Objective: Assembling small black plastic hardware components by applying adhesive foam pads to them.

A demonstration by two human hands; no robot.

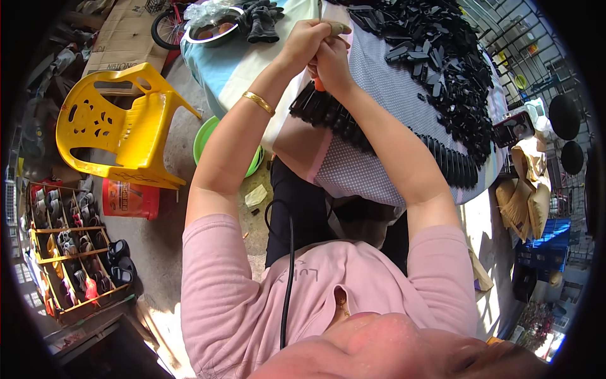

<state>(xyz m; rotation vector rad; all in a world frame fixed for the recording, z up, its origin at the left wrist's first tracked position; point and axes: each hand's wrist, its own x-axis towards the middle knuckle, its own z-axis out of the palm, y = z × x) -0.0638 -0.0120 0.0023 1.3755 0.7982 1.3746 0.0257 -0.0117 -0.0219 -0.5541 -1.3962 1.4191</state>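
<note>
My left hand (306, 45) and my right hand (333, 64) meet above the far part of the cloth-covered table. The fingers of both are closed and pressed together, and tan covers sit on some fingertips. Out of the underside of my right hand sticks a short orange piece (319, 84), like a tool's handle; the rest of it is hidden. What my left fingers pinch is hidden too. Just below the hands, a row of black, slender parts (328, 117) runs along the near table edge, passing under my right forearm. A large heap of loose black plastic pieces (435, 60) lies to the right.
On the table's far left are a metal bowl (214, 33) with a plastic bag and dark gloves (260, 20). A yellow plastic chair (142, 120), a green basin (205, 136), a red bucket (129, 199) and a shoe rack (69, 246) stand left. A phone (514, 128) is at the right edge.
</note>
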